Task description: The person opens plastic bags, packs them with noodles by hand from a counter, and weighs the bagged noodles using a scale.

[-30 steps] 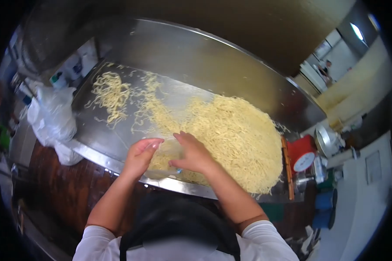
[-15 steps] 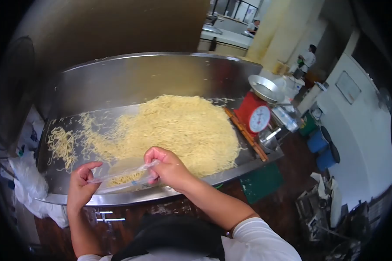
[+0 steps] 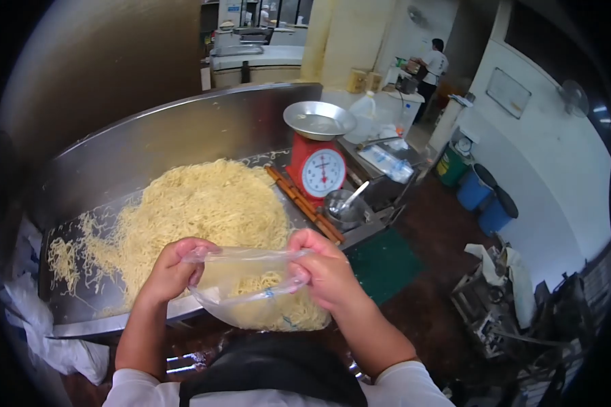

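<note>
Both hands and the clear bag [image 3: 227, 312] have shifted toward the right end of the metal surface [image 3: 75, 313] since the earlier frame, while the view has swung right, bringing the scale [image 3: 322, 173] closer to the middle. Now the bag sits at the surface's near edge, in front of the noodle pile [image 3: 207, 207], its lower part bulging past that edge with some noodles inside. Whether its underside touches the rim or hangs free is not clear.

Left hand [image 3: 178, 266] is closed, fingers curled and pinching the left side of the bag's mouth; right hand [image 3: 327, 273] grips the other side between thumb and bent fingers. Between them the mouth is stretched wide.

Losing either pinch looks like the main danger: the plastic is thin and probably slick, and the load could drag that side down and tip noodles over the near edge onto the floor [image 3: 428, 230]. Pulling too hard from both sides could split the mouth, and scraping against the metal rim might puncture the bottom. Farther along, the wooden sticks [image 3: 305, 203] lie across the right end, their near tips just beyond the right hand; a careless swing outward could knock them, or jostle the pot [image 3: 346, 211] beside the scale.
</note>
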Available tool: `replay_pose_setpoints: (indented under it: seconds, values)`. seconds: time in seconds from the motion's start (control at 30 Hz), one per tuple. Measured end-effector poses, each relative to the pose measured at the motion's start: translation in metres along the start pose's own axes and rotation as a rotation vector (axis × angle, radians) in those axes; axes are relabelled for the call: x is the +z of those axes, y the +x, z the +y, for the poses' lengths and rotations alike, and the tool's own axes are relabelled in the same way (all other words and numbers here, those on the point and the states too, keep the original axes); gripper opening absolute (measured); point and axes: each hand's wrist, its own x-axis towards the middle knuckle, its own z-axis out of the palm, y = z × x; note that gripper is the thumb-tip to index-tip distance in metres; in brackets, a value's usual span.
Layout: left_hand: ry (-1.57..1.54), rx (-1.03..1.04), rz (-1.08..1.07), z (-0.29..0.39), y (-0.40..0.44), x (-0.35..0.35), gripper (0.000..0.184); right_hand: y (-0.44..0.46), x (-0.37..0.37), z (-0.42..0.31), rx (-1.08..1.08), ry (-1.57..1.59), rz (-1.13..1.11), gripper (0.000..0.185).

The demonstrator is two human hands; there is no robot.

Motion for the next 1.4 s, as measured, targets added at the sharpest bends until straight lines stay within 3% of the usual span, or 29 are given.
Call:
replay_pose_setpoints:
  seconds: [0.1,0.37,0.5,0.6,0.8,0.87,0.97,1.1,1.4]
  values:
    - [-0.053,0.012,-0.011,0.010,0.028,0.020,0.024,-0.007,-0.027,-0.016,-0.014,0.064,0.038,0.007]
    - [-0.192,0.186,0.000,0.021,0.104,0.032,0.017,0.012,-0.059,-0.073,-0.003,-0.196,0.067,0.005]
    - [-0.266,0.281,-0.087,0.044,0.154,0.038,0.014,0.038,-0.084,-0.109,-0.151,-0.258,0.040,0.005]
    - [-0.307,0.291,-0.032,0.071,0.199,0.055,0.013,0.065,-0.105,-0.140,-0.245,-0.293,0.139,0.009]
    - [-0.246,0.482,0.055,0.139,0.282,0.072,0.015,0.150,-0.146,-0.231,-0.424,-0.179,0.041,0.020]
    - [-0.150,0.615,0.185,0.155,0.312,0.080,0.017,0.182,-0.158,-0.266,-0.479,-0.212,-0.104,0.025]
    - [-0.142,0.640,0.310,0.172,0.363,0.085,0.020,0.226,-0.164,-0.303,-0.539,-0.359,0.004,0.028]
    - [-0.043,0.425,0.436,0.174,0.408,0.097,0.022,0.287,-0.203,-0.334,-0.491,-0.468,-0.053,0.028]
    - [0.123,0.327,0.560,0.097,0.466,0.112,0.024,0.360,-0.265,-0.309,-0.371,-0.694,0.031,0.024]
